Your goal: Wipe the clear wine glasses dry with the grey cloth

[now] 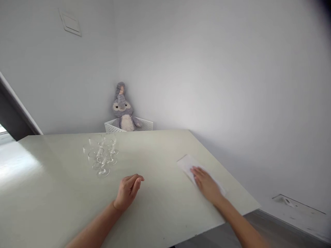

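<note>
My right hand (206, 184) lies flat with its fingers stretched out, on top of a folded white sheet (186, 163). Whether the sheet is cloth or paper I cannot tell; it sits near the table's right edge, partly covered by the hand. My left hand (128, 191) rests on the tabletop left of the sheet, its fingers curled in and nothing visible in them. Beyond it, to the left, several clear stemmed glasses (103, 172) stand upright in a close group, apart from the hand.
The pale table (160, 213) reaches toward the corner of the walls. Past its far edge, a grey plush toy (123, 110) sits in a white perforated basket (147, 125). Light glares off the table at the far left, and a grey floor (219, 237) shows at lower right.
</note>
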`<state>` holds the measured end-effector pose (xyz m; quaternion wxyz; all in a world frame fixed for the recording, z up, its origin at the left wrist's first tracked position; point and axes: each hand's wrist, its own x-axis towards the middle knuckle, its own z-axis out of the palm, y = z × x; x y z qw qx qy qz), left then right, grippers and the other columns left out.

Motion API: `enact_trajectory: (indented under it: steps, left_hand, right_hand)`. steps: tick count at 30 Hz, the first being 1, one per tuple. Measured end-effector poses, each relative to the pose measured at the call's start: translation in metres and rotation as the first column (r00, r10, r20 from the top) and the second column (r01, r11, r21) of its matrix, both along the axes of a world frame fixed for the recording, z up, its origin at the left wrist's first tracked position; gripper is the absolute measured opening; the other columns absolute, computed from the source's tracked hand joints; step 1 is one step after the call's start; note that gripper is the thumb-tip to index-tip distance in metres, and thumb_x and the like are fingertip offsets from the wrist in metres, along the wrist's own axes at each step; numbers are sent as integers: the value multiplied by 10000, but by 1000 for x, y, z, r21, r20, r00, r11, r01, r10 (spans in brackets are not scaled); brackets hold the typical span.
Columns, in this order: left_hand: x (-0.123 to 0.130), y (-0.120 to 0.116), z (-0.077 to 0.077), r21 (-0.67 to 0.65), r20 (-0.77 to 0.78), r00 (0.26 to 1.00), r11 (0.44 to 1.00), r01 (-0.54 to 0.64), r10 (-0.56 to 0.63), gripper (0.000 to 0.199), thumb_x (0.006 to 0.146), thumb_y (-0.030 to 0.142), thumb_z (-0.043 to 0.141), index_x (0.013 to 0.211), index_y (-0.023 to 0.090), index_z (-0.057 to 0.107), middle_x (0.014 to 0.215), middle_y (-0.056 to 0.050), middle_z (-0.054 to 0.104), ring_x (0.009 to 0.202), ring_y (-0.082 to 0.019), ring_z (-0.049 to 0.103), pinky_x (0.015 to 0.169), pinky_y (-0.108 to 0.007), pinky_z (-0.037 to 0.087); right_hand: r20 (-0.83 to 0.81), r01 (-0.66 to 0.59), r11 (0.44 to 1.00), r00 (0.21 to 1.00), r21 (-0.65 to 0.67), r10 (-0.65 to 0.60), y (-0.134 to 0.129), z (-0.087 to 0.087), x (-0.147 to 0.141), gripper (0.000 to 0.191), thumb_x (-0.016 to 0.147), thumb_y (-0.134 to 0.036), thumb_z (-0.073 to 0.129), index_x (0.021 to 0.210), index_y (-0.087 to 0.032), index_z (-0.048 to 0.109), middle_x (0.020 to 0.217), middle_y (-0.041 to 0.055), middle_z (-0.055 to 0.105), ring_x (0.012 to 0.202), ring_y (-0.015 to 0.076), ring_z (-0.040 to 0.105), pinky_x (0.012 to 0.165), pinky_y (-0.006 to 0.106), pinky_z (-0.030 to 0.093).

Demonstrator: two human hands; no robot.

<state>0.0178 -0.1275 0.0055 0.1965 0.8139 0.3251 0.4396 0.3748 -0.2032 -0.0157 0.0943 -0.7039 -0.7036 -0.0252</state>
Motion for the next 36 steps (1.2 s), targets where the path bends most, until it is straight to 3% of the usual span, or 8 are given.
enact_trajectory:
  steps: [4,7,12,15,19,22,28,36]
  left_hand:
    - [1,-1,2,-5,15,1000,1000,6,-6,298,869,291,329,741,166,567,504,20,429,451,-88,409,493,-204,344]
    - [1,-2,4,-33,48,999,999,11,-9,292,864,297,342,737,166,570,496,25,423,447,-85,404,488,-204,342]
    - [6,-5,11,-282,226,964,957,-74,141,283,854,362,358,791,173,560,503,33,434,434,-85,395,460,-204,336]
    - [9,-3,18,-455,422,843,882,-120,332,231,836,376,394,901,189,513,562,37,468,444,-81,385,451,-197,338]
    - [5,8,21,-587,588,585,792,-167,559,149,806,343,434,875,212,444,650,40,502,472,-67,406,451,-177,346]
    - [-1,17,20,-648,651,383,742,-170,656,138,785,335,441,800,201,414,684,43,487,471,-50,411,461,-172,356]
    - [-11,22,24,-716,677,124,688,-117,725,149,772,338,452,826,209,403,743,40,474,525,-47,455,517,-196,411]
    - [-27,26,37,-795,607,-14,606,-33,795,231,778,402,471,924,243,390,794,22,471,564,-58,506,552,-229,468]
  right_hand:
    - [165,429,900,885,76,-436,-8,-1,56,453,859,-328,253,1202,-159,497,1273,110,464,1141,308,415,889,483,359]
    - [211,507,851,825,134,-525,-14,2,51,431,842,-337,274,1125,-164,549,1183,144,516,1012,350,474,749,501,408]
    - [124,238,960,959,146,-257,-8,4,-9,400,833,-327,306,1088,-183,579,1094,156,544,925,310,484,688,434,441]
    - [11,-51,989,999,142,49,-1,11,-56,369,845,-325,330,1114,-231,564,1116,110,541,936,275,476,754,432,434]
    - [-137,-424,904,893,62,428,8,30,-117,329,852,-336,392,1135,-256,539,1167,67,513,986,243,453,823,408,419]
    - [-184,-585,811,794,27,579,24,41,-149,318,836,-381,440,1100,-248,556,1128,58,528,972,225,455,823,378,421]
    - [-149,-619,782,768,75,622,62,38,-176,274,848,-376,419,1009,-225,581,1023,60,553,912,198,478,768,343,440]
    - [-188,-594,796,774,112,605,65,31,-173,251,856,-318,408,1022,-235,577,1029,49,561,915,192,483,782,337,441]
